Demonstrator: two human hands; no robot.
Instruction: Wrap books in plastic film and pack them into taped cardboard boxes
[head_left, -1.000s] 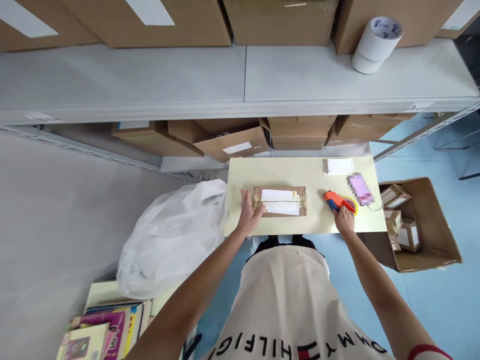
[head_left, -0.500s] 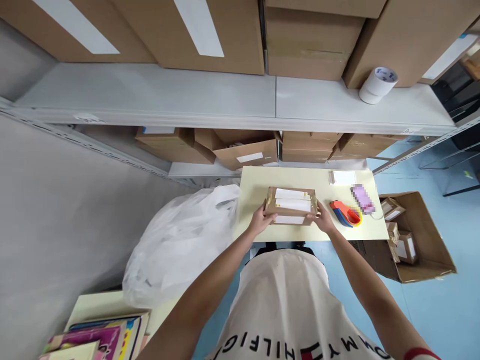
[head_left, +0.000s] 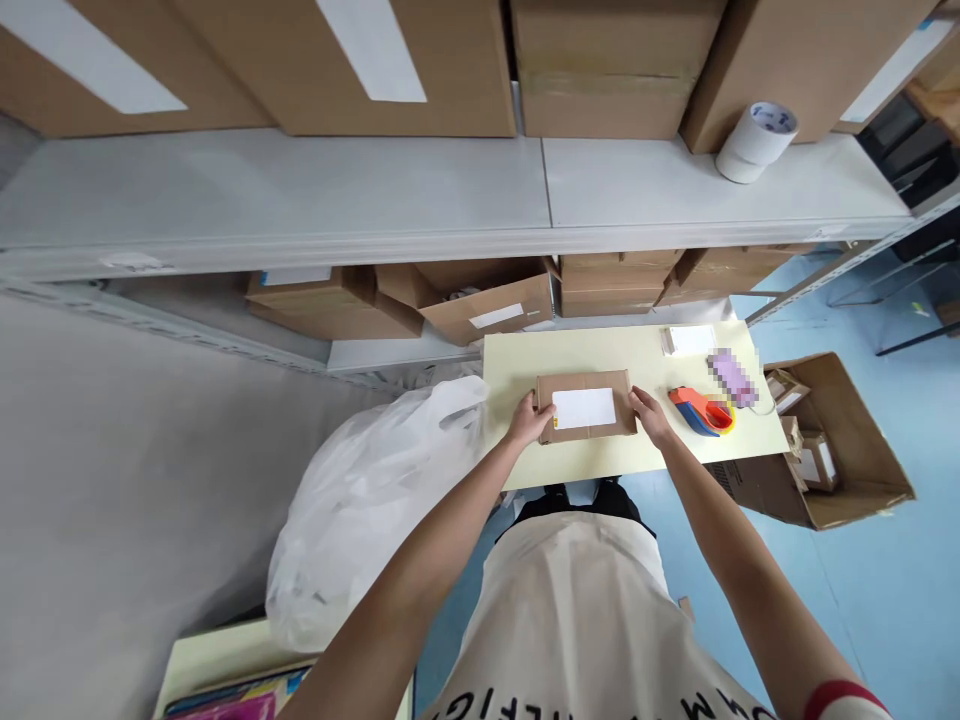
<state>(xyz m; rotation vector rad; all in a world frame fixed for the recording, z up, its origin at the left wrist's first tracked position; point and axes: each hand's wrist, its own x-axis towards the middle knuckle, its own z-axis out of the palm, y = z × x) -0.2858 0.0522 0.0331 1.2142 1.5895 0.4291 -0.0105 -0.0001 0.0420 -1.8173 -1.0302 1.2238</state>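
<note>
A brown cardboard box (head_left: 587, 380) with one white label (head_left: 585, 408) on its upper face is held over the pale yellow table (head_left: 517, 352). My left hand (head_left: 531, 417) grips its left end, with the thumb over the top face by the label. On the opposite end, my right hand (head_left: 646, 411) has its fingers closed against the edge. Right of that hand lies an orange and blue tape dispenser (head_left: 703, 411). Beyond it are a blurred purple object (head_left: 732, 378) and a stack of white labels (head_left: 690, 340).
A large open carton (head_left: 862, 450) holding small boxes stands on the floor at the right. A big white plastic bag (head_left: 367, 500) bulges at the left. Ahead, a grey shelf (head_left: 337, 190) carries large boxes and white tape rolls (head_left: 756, 142).
The box has been turned between my hands: several white labels showed on it before, and now a single-label face is up. The view has shifted slightly.
</note>
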